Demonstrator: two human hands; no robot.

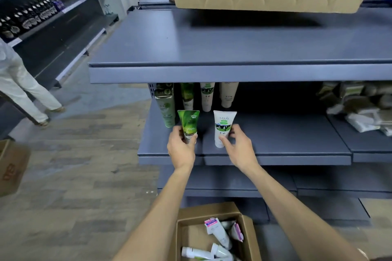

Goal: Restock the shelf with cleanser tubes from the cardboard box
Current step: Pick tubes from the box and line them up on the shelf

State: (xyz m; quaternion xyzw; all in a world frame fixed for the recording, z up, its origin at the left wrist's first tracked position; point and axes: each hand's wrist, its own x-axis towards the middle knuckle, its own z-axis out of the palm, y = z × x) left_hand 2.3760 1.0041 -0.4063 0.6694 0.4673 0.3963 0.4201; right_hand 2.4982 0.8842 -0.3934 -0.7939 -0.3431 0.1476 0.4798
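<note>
Green and leaf-printed, the green tube (188,123) stands cap-down near the front of the blue-grey shelf (275,146), pinched low between the thumb and curled fingers of my left hand (180,148). Just to its right my right hand (238,146) grips the white tube (222,128) the same way — upright, cap on the shelf. Behind them more tubes (206,96) stand in a row at the back. Below, between my forearms, the open cardboard box (214,237) on the floor holds several tubes lying loose — mostly white.
</note>
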